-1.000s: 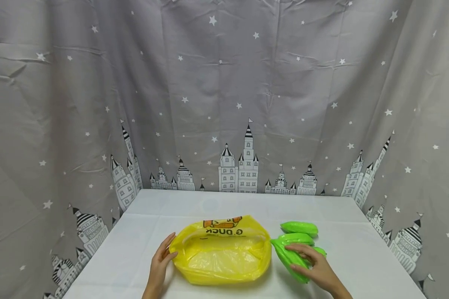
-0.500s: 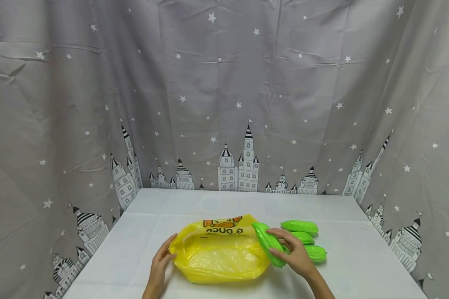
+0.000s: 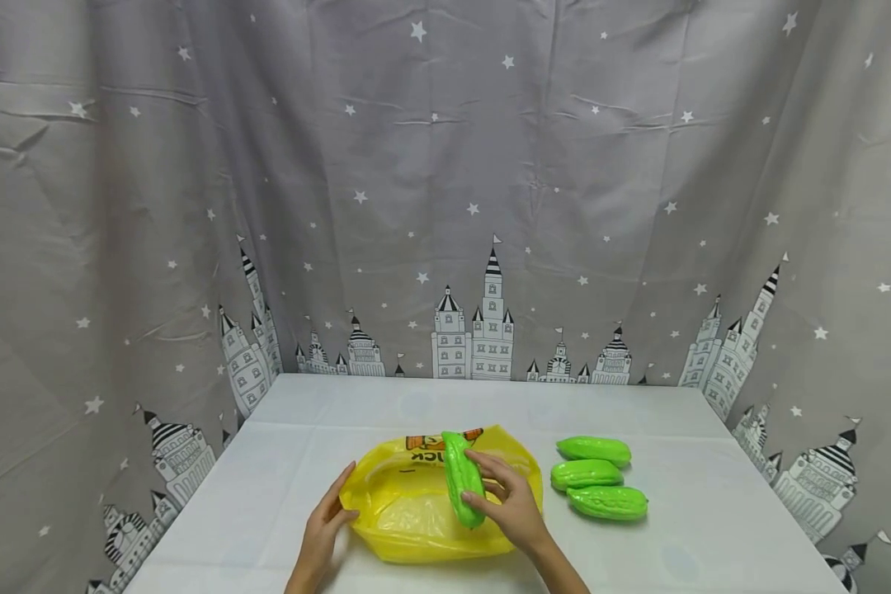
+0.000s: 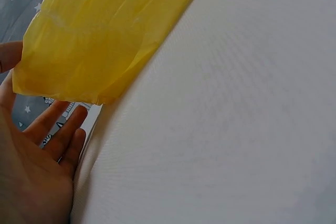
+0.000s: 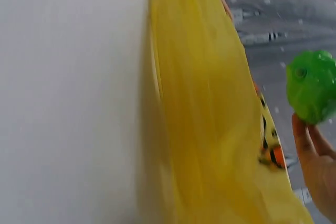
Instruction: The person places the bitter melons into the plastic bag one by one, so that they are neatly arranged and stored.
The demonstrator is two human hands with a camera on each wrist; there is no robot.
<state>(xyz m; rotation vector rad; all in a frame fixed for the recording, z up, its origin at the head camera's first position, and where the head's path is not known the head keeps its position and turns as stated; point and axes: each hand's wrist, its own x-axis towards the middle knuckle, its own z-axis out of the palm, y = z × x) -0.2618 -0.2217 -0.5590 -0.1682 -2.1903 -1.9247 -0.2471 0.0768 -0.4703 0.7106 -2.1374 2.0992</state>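
Observation:
A yellow plastic bag with a printed duck design stands on the table with its mouth wide. My left hand holds the bag's left rim between thumb and index finger; in the left wrist view the other fingers hang loosely below the edge. My right hand grips a bumpy, glossy green bitter melon, tilted over the bag's mouth. In the right wrist view that bitter melon shows end-on above the fingertips, higher than the bag's printed side.
Three more bitter melons lie right of the bag: a back one, a middle one and a front one. A grey curtain with stars and castles hangs behind the white table.
My right hand has lifted one bitter melon from the group at the right and carried it left over the bag. My left hand has stayed at the bag's left rim.

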